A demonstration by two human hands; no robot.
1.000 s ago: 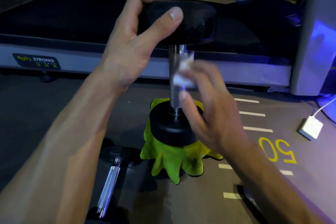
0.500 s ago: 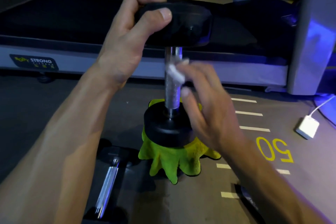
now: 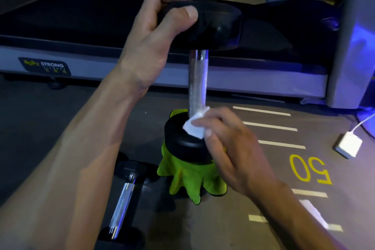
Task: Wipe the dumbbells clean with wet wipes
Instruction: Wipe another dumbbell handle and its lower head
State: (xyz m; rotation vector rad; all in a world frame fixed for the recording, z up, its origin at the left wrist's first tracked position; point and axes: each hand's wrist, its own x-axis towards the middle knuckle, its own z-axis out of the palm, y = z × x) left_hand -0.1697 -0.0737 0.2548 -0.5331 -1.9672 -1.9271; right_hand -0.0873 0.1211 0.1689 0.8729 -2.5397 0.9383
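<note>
On the floor at lower left, second dumbbell [image 3: 123, 205] lies flat, chrome handle pointing toward camera, untouched. Left hand [image 3: 154, 46] above it: grip closed around the top black head of the upright dumbbell [image 3: 197, 79], thumb over the near edge, fingers curled over the far side. That dumbbell stands vertical, bottom head sitting on a green cloth [image 3: 190, 178] bunched on the floor. Knurled handle bare between the two heads. Right hand [image 3: 233, 148] low, grip pinched on a folded white wet wipe [image 3: 194, 128], pressed where handle meets bottom head. Treadmill [image 3: 263, 79] deck runs behind. White charger block [image 3: 348, 144] with cable on the floor at far right, yellow "50" marking [image 3: 310, 170] near it.
</note>
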